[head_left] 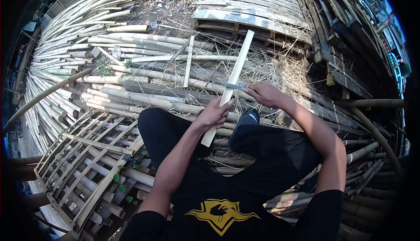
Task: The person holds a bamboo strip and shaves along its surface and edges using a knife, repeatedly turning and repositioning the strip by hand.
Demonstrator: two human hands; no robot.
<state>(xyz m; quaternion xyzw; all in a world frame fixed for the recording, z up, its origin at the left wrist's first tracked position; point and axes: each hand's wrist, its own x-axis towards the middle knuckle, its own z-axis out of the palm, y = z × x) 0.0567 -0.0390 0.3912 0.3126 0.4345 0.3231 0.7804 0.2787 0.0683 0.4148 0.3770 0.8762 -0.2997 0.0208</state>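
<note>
My left hand (pixel 215 113) is closed around the lower part of a flat, pale bamboo strip (pixel 239 62), which slants away from me up to the right. In my right hand (pixel 262 94) is a knife (pixel 231 85), its grey blade lying across the strip just above my left hand. The knife's handle is mostly hidden in my fingers. Below both hands are my crossed legs in dark trousers, with one dark shoe (pixel 248 117) showing under the knife hand.
Bamboo poles (pixel 153 96) lie under and ahead of me, with a big stack (pixel 65 53) at the left. A woven bamboo lattice (pixel 87 158) stands at lower left. Shavings (pixel 284 72) cover the ground at right. Wooden pallets (pixel 251 19) lie ahead; more timber (pixel 341 31) is stacked at right.
</note>
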